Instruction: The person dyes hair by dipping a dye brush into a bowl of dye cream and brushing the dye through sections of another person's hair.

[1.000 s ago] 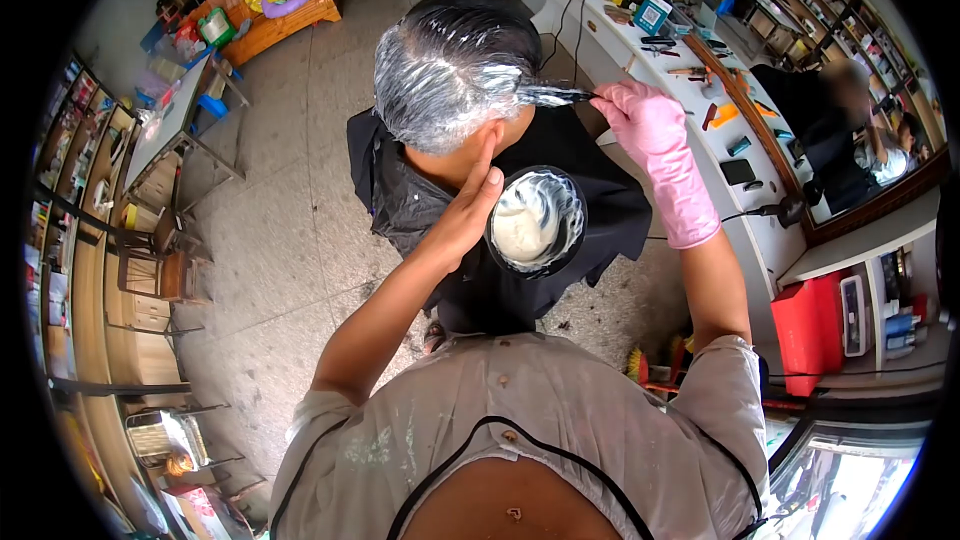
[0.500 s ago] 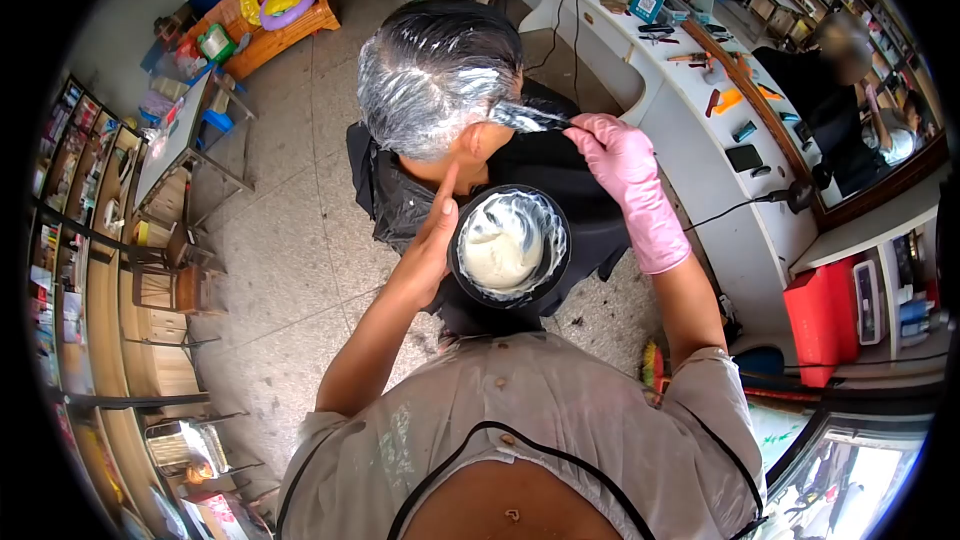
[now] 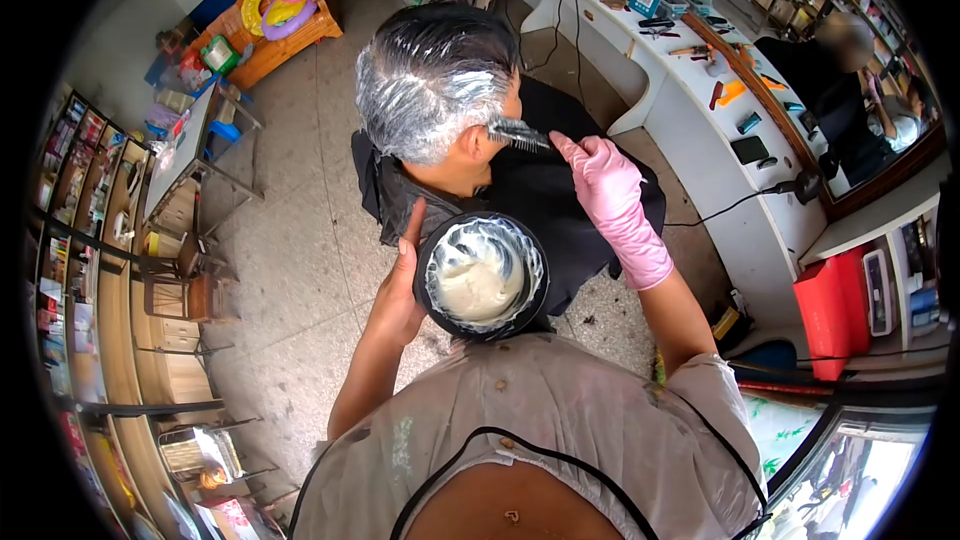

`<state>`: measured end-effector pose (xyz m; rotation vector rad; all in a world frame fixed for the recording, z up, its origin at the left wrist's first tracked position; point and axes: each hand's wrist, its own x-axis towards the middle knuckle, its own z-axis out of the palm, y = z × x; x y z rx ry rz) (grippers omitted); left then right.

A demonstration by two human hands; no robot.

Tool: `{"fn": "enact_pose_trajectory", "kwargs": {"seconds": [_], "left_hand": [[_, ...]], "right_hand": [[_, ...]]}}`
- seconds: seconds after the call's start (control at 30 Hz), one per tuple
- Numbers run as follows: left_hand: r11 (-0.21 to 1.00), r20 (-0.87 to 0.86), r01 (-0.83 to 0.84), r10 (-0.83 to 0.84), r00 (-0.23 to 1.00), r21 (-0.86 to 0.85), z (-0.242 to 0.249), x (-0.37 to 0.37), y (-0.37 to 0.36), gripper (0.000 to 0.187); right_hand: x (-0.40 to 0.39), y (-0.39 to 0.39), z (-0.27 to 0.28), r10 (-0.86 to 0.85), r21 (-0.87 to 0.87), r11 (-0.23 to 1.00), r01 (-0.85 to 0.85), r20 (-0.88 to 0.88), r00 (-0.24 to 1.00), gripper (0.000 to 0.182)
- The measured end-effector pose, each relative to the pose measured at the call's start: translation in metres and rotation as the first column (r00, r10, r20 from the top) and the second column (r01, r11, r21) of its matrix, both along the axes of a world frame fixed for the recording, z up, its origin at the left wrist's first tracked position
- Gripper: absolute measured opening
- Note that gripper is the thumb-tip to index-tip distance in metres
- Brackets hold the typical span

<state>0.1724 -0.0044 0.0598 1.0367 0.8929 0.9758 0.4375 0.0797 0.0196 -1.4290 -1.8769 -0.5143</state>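
My bare left hand (image 3: 400,290) grips the side of a black bowl (image 3: 543,285), thumb and finger along its left wall. Thick white cream (image 3: 482,278) fills the bowl and smears its inner wall. A pink glove covers my right hand (image 3: 607,185), which is closed on the handle end of a black tint brush (image 3: 520,134) with comb-like teeth. Its working end is at the hair just by the ear of a seated person (image 3: 430,90). White cream streaks that person's dark hair, heaviest at the side and back. A black cape (image 3: 550,185) drapes the person's body.
Along the right runs a white counter (image 3: 650,70) with combs, clippers and cords, below a wood-framed mirror (image 3: 860,90). A red box (image 3: 833,315) stands on the lower right shelf. Shelves (image 3: 110,320) of goods line the left. An orange bench (image 3: 300,30) holds swim rings.
My left hand and the bowl have dropped away from the person's head, toward my body. My right hand has shifted slightly down, the brush still close to the ear.
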Motion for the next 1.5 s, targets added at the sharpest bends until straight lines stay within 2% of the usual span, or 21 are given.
{"fn": "enact_pose_trajectory", "kwargs": {"seconds": [0.1,0.13,0.2,0.23,0.27,0.33,0.37,0.4,0.47,0.57,0.73,0.83,0.9,0.93,1.03,1.07,1.13,1.2,1.27,1.43,1.5], "left_hand": [[1.000,0.019,0.002,-0.002,1.000,-0.001,-0.001,-0.004,-0.005,0.072],[1.000,0.027,-0.008,0.008,1.000,-0.010,-0.001,-0.003,-0.006,0.073],[1.000,0.018,-0.015,0.015,1.000,-0.018,0.000,-0.003,-0.008,0.073],[0.999,0.011,-0.024,0.024,1.000,-0.023,0.001,-0.002,-0.008,0.073],[1.000,0.009,-0.020,0.020,1.000,-0.022,0.001,-0.004,-0.009,0.073],[1.000,0.016,-0.025,0.026,1.000,-0.019,0.001,-0.004,-0.010,0.073],[1.000,0.015,-0.025,0.026,1.000,-0.016,0.000,-0.005,-0.011,0.073],[1.000,0.021,-0.023,0.023,1.000,-0.018,0.000,-0.005,-0.012,0.073],[1.000,0.025,-0.021,0.021,0.999,-0.021,-0.001,-0.006,-0.012,0.073],[0.999,0.022,-0.020,0.021,1.000,-0.028,-0.002,-0.005,-0.012,0.073],[0.999,0.041,-0.030,0.031,0.999,-0.029,0.002,-0.003,-0.014,0.073],[0.999,0.032,-0.036,0.036,0.999,-0.015,-0.003,-0.006,-0.014,0.073],[0.999,0.038,-0.035,0.036,0.999,-0.022,-0.002,-0.005,-0.015,0.073],[0.999,0.044,-0.035,0.036,0.998,-0.026,-0.001,-0.005,-0.015,0.073],[0.999,0.041,-0.037,0.038,0.998,-0.017,0.000,-0.005,-0.015,0.073],[0.999,0.039,-0.035,0.036,0.999,-0.015,-0.001,-0.005,-0.014,0.073],[0.999,0.051,-0.036,0.036,0.998,-0.018,-0.004,-0.006,-0.013,0.073],[0.999,0.053,-0.036,0.037,0.998,-0.021,-0.006,-0.007,-0.012,0.072],[0.999,0.055,-0.037,0.038,0.998,-0.019,-0.006,-0.006,-0.013,0.072],[0.996,0.048,-0.059,0.061,0.997,-0.060,-0.006,-0.007,-0.014,0.071],[0.997,0.057,-0.056,0.059,0.997,-0.054,-0.009,-0.008,-0.013,0.070]], "right_hand": [[0.004,0.000,-0.013,0.157,0.026,0.987,-0.156,-0.258,0.953,0.037],[0.003,0.001,-0.011,0.154,0.025,0.988,-0.152,-0.260,0.953,0.037],[-0.007,0.002,-0.007,0.359,0.084,0.911,-0.403,-0.640,0.679,0.023],[-0.010,0.010,-0.017,0.325,0.125,0.749,-0.651,-0.925,0.197,0.018],[-0.015,0.017,-0.024,0.075,0.310,0.660,-0.684,-0.934,-0.350,0.018],[-0.009,0.019,-0.031,0.218,0.036,0.842,-0.539,-0.936,0.277,0.015],[-0.005,0.018,-0.031,0.212,-0.021,0.917,-0.399,-0.820,0.531,0.015],[-0.001,0.017,-0.031,0.220,-0.009,0.950,-0.313,-0.693,0.686,0.015],[-0.005,0.014,-0.023,0.262,0.061,0.949,-0.308,-0.696,0.669,0.018],[-0.017,0.007,-0.006,0.282,-0.016,0.907,-0.420,-0.717,0.637,0.018],[-0.010,0.020,-0.019,0.176,-0.053,0.932,-0.359,-0.799,0.574,0.018],[-0.011,0.015,-0.020,0.247,0.058,0.948,-0.314,-0.756,0.606,0.018],[-0.017,0.005,-0.005,0.203,0.047,0.975,-0.216,-0.578,0.790,0.020],[-0.019,0.003,-0.008,0.201,0.047,0.976,-0.213,-0.581,0.789,0.020],[-0.020,-0.008,-0.008,0.087,-0.014,0.995,-0.097,-0.341,0.936,0.021],[-0.020,-0.005,-0.013,0.085,-0.012,0.995,-0.095,-0.342,0.936,0.021],[-0.021,0.008,-0.028,0.214,0.179,0.974,-0.138,-0.531,0.820,0.019],[-0.020,0.015,-0.034,0.223,0.187,0.973,-0.135,-0.623,0.750,0.017],[-0.023,0.002,-0.014,0.083,0.039,0.997,-0.073,-0.443,0.893,0.020],[-0.023,-0.008,-0.020,0.157,0.037,0.987,-0.158,-0.469,0.869,0.021],[-0.022,-0.006,-0.011,0.085,0.007,0.996,-0.094,-0.502,0.861,0.018]]}}
